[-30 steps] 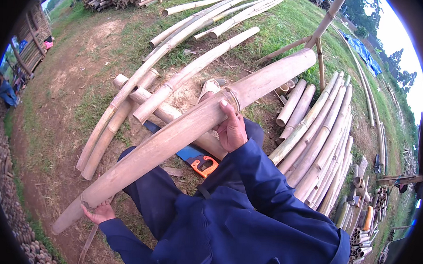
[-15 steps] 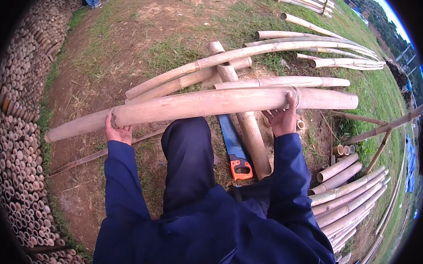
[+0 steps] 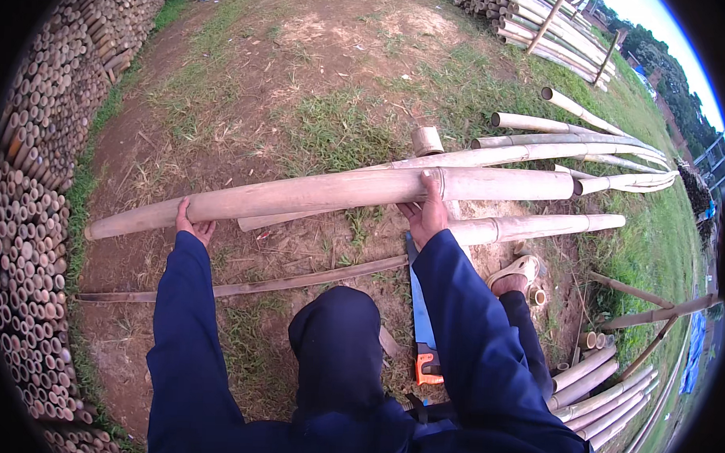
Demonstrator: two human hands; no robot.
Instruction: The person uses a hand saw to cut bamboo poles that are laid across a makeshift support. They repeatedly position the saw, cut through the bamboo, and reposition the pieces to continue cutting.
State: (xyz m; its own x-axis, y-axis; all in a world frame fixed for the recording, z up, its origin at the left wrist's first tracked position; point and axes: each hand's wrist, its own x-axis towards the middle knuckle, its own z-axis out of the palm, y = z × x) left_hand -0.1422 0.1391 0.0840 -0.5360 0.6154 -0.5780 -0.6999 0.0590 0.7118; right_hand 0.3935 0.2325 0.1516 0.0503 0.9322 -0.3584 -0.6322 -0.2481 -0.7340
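A thick, pale bamboo pole is held up level across my front. My left hand grips it from below, toward its left end, with the thumb on the near side. Right of the middle, near a node ring, my right hand is wrapped around it, thumb on top and fingers under. Behind the held pole, other bamboo lengths are partly hidden by it. A shorter bamboo piece lies just to the right of my right hand. On the ground by my right forearm is a handsaw with a blue blade and orange handle, partly covered by the sleeve.
Stacked bamboo ends form a wall on the left. A bamboo stump stands ahead. Long poles spread out at the right, and more lie near right. A split bamboo strip crosses the dirt. My shod foot is at right.
Both hands have moved the bamboo pole forward, away from my body; my right hand has also gone left. My view has shifted, and my right foot now shows.
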